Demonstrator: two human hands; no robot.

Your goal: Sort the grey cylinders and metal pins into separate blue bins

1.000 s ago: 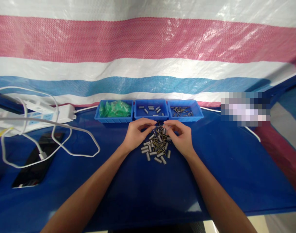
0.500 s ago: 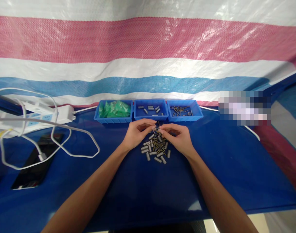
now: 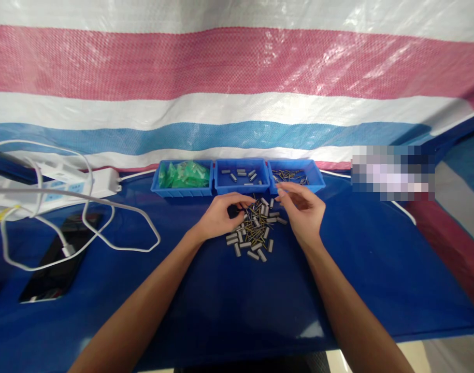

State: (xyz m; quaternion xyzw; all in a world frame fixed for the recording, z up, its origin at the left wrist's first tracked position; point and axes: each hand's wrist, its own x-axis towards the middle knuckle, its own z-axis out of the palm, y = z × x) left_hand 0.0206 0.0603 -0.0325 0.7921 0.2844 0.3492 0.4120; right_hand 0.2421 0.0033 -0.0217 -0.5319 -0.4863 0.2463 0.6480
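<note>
1. Head view: loose grey cylinders (image 3: 245, 245) and brass-coloured pins (image 3: 256, 234) lie in one mixed heap between the two hands, mostly on the body side of the fingertips.
2. Cylinders: look like metal, so probably rigid, light one at a time, slick, apt to roll. Best hold: pinch across mid-barrel, not on the end faces.
3. Pins: thin, likely stiff, hard to crush. They lie crossed, so one could drag its neighbours. Pinch near an end sticking out of the heap. Ends may be sharp; too small to tell.
4. Left hand (image 3: 219, 215): at the heap's left edge, thumb and forefinger curved with a gap between. Dark inside the curl, can't tell whether a part sits there.
5. Right hand (image 3: 304, 212): thumb and forefinger tips close together, off the heap's far right corner. Can't tell if they pinch anything. Cylinders lie near the tips, body side.
6. Just past right fingertips: right bin (image 3: 302, 190), holds pins too. Ahead of the gap between hands: middle bin (image 3: 237, 190), several cylinders. Beyond left hand, leftward: left bin (image 3: 182, 193) with green packets (image 3: 188, 175), probably soft.
7. Well left of left hand: phone (image 3: 44, 282), power strip (image 3: 104, 181), white cable (image 3: 143, 250). Blue tabletop (image 3: 260, 311) under it all.
</note>
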